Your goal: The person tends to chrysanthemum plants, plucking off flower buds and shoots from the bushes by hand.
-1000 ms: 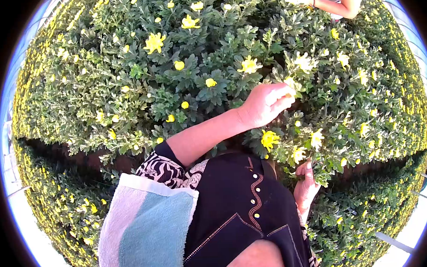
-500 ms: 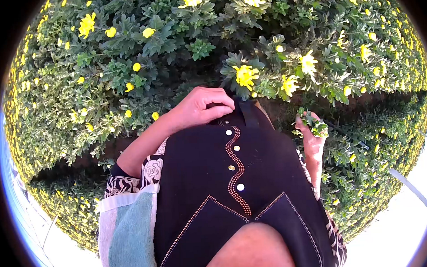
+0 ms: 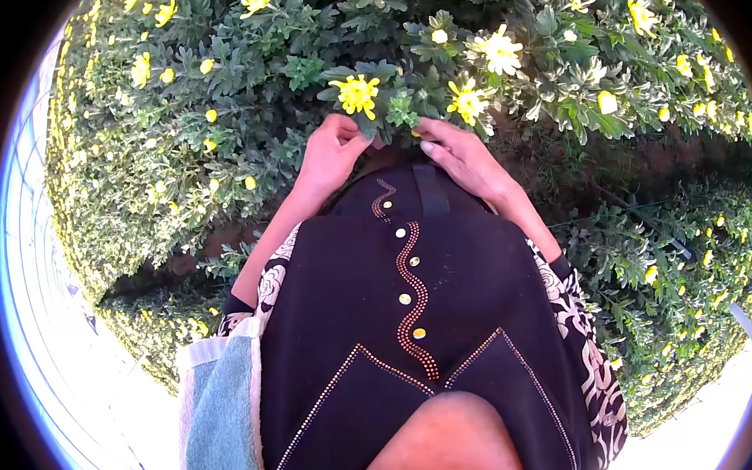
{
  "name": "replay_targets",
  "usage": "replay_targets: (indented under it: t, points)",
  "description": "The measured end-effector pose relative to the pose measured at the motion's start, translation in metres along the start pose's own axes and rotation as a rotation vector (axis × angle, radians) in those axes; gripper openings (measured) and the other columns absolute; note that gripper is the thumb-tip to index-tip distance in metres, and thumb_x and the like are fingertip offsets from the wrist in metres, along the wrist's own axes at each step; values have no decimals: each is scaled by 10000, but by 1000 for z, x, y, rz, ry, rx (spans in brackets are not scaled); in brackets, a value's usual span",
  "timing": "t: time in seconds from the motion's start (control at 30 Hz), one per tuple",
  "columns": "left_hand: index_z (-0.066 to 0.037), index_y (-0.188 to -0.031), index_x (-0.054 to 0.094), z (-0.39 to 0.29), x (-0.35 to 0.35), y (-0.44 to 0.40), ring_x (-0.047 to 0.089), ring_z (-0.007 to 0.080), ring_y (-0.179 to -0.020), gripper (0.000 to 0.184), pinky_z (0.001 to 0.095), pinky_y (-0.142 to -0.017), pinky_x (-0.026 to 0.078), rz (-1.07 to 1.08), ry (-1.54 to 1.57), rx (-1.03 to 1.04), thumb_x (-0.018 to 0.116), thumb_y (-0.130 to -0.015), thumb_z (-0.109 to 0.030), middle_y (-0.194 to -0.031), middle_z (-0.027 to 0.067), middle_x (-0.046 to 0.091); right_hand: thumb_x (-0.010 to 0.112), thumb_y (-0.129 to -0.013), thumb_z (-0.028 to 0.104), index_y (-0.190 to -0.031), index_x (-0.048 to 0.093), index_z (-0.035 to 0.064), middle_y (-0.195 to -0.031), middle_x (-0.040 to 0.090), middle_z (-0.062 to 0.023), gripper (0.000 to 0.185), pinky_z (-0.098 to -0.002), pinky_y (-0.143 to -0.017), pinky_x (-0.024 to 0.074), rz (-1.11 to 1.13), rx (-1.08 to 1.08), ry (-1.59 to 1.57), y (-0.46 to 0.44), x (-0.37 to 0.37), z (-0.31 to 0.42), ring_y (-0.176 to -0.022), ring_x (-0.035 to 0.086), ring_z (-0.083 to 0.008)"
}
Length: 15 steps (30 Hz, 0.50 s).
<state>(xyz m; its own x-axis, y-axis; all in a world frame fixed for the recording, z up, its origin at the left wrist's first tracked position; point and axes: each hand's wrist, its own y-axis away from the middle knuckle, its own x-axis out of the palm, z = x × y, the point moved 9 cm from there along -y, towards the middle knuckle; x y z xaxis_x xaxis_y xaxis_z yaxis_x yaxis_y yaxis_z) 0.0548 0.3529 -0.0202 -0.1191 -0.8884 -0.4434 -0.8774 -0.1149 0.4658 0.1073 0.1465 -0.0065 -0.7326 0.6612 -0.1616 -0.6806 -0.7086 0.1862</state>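
Note:
Yellow chrysanthemums grow right in front of my body. My left hand is closed, thumb and fingers pinched together just under an open yellow flower, at its lower leaves. What lies between those fingertips is too small to make out. On the other side of the same plant, my right hand reaches in with its fingers closed by a small yellow bud. Its grip is partly hidden by foliage. A light green leafy shoot stands between the two hands, with a second open flower above the right one.
Dense chrysanthemum plants with blooms and buds spread ahead and to both sides. Dark furrows run between the rows. A blue-green towel hangs at my left side, beside my dark buttoned top.
My right hand has come up from the right side to the plant; the leaves it held no longer show. My left hand has moved forward and left to the flower. The view has shifted.

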Motion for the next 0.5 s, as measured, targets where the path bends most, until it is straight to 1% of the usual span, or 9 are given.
replay_targets:
  t: [0.03,0.07,0.1,0.17,0.23,0.27,0.33,0.4,0.5]
  points:
    - [57,-1005,556,10,-15,-2,644,190,-820,391,314,-769,503,-244,10,-45,718,-810,-242,-846,125,665,567,-926,200,-1345,434,36,-1159,620,-174,469,-434,-900,481,-48,4,138,-13,6,-13,-1048,609,-362]
    - [66,-1161,477,2,-19,0,639,209,-931,629,323,-820,509,-265,121,-146,789,-743,-284,-1013,173,644,567,-926,200,-1345,434,36,-1159,620,-174,469,-434,-900,481,-61,-7,128,-22,11,-15,-1048,609,-362]
    - [32,-1288,407,13,-22,-12,600,224,-1051,729,341,-885,500,-333,205,1,810,-735,-221,-1188,158,572,586,-911,220,-1388,366,63,-1202,597,-182,547,-460,-917,470,-133,19,235,-29,7,-19,-1080,584,-398]
    - [5,-1369,344,-32,-26,-22,558,229,-1128,789,353,-934,482,-361,241,302,805,-747,-148,-1267,122,508,604,-897,239,-1431,299,91,-1246,574,-190,633,-485,-934,459,-218,38,344,-42,2,-19,-1112,559,-433]
    - [-5,-1329,425,-46,-22,-31,566,193,-1102,652,339,-941,476,-341,421,305,766,-778,-73,-1214,80,545,650,-863,252,-1446,264,128,-1256,563,-191,710,-463,-936,462,-257,-57,340,-56,0,-10,-1108,558,-432]
    - [-6,-1272,481,-44,-21,-41,569,172,-1088,551,329,-931,480,-287,425,261,749,-794,-68,-1182,66,570,656,-857,244,-1380,403,124,-1237,571,-175,593,-450,-925,470,-288,-116,212,-61,-2,-9,-1118,553,-421]
    - [-17,-1116,596,-49,-13,-45,584,117,-1028,311,289,-899,485,-247,393,177,709,-830,-64,-1075,33,630,689,-837,210,-1291,491,102,-1151,590,-152,508,-433,-927,464,-229,-110,152,-70,2,-18,-1112,539,-390]
    - [-25,-1118,593,-46,-9,-43,586,114,-1010,304,283,-892,485,-268,432,147,702,-839,-75,-1066,30,632,739,-794,160,-1040,643,61,-1002,626,-100,282,-398,-897,467,-223,-190,175,-71,-1,-19,-1054,538,-335]
    - [-36,-1138,587,-40,-7,-31,592,110,-958,325,273,-884,483,-338,480,89,703,-836,-69,-1040,21,637,763,-716,103,-1026,632,66,-1007,620,-106,338,-386,-869,477,-238,-418,277,-61,3,-14,-1013,544,-332]
